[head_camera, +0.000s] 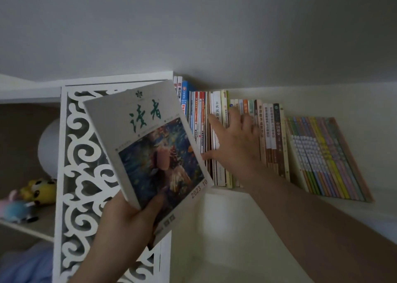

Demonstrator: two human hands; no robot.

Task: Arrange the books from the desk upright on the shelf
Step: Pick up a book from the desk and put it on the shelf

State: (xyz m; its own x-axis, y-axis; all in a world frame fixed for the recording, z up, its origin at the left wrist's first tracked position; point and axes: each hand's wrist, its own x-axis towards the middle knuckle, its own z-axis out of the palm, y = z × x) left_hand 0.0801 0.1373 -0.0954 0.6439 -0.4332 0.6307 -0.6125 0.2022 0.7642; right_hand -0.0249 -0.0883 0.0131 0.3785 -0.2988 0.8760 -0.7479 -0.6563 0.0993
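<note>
Shelf (225, 199): R hand (234, 145) hides spines.

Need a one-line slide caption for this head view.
Left hand holds a white magazine with a painted cover while the open right hand presses against upright book spines on the white shelf.

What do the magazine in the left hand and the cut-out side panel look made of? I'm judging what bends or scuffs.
Magazine: paper with a thin soft cover, probably matte; it shows printed art, green lettering and no glare. Left hand grips its lower edge.
Cut-out side panel: looks like rigid white-painted board, perhaps wood composite or plastic; the scroll cut-outs have clean, flat edges. The material can't be settled.
</note>
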